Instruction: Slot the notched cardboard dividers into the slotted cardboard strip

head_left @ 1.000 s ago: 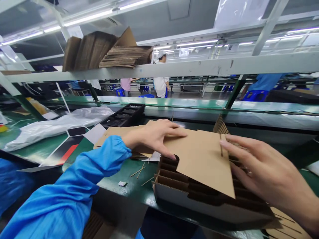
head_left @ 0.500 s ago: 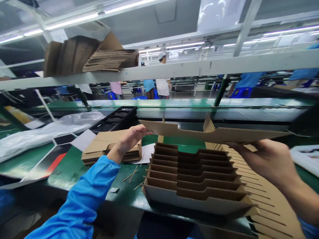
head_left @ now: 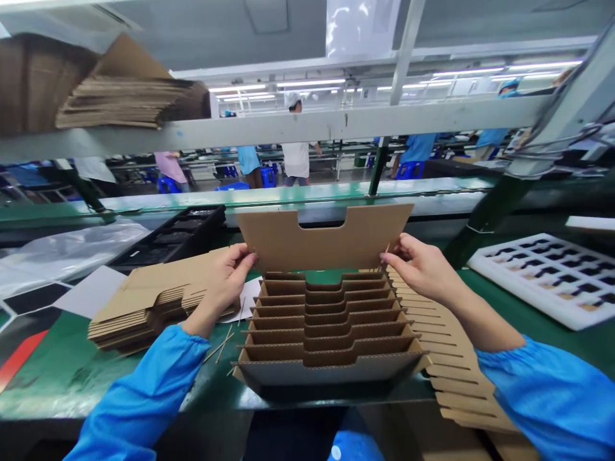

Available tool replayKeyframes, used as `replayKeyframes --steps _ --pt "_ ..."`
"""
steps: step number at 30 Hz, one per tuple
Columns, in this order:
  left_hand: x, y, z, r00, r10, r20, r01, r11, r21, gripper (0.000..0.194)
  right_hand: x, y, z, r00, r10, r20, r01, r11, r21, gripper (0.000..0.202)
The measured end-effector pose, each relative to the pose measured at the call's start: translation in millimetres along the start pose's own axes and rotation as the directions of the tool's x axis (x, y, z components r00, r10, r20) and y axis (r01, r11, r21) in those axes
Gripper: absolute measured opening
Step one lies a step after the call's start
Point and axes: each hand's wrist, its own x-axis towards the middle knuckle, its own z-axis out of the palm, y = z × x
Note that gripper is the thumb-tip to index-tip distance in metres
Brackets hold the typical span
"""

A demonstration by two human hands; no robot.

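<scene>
Cardboard panel (head_left: 327,246), fingers (head_left: 400,264) partly hiding edges

We've got a black tray (head_left: 204,234) beside clear plastic (head_left: 110,241) at left, white tray (head_left: 523,291) at right. Beyond the rail (head_left: 288,133) we mark workers (head_left: 296,159) in white, blue and pink, blue stools (head_left: 410,170), lit ceiling lights (head_left: 312,82).

I looked hard, and no text came through readable! Dark smudges on the shelf beam (head_left: 269,129), yes, but I could make out no letters or numbers in them; the red-and-black sheet (head_left: 22,358) at the left edge gave me no legible word either.
</scene>
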Motion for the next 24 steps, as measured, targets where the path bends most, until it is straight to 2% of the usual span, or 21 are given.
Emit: replayKeyframes --steps 7,14,19,24 --pt "4 0 11.3 0.999 0.038 -0.035 -0.036 0.997 0.069 0.022 2 -6 -8 0.998 0.061 -0.026 -0.060 0.997 0.058 0.026" --pt "1 -9 21.2 0.998 0.050 -0.026 -0.049 0.998 0.029 0.025 -4 8 2 0.999 0.036 0.022 -0.037 0.998 0.052 0.025" --pt "4 -12 22.8 0.997 0.079 0.021 -0.080 0.996 0.033 0.021 -2 20 10 1.000 0.000 -0.020 0.000 1.000 0.031 0.032" --pt "3 -18 21.7 0.997 0.066 0.040 -0.067 0.997 0.036 0.021 -5 32 14 0.999 0.012 0.039 -0.014 0.999 0.038 0.035"
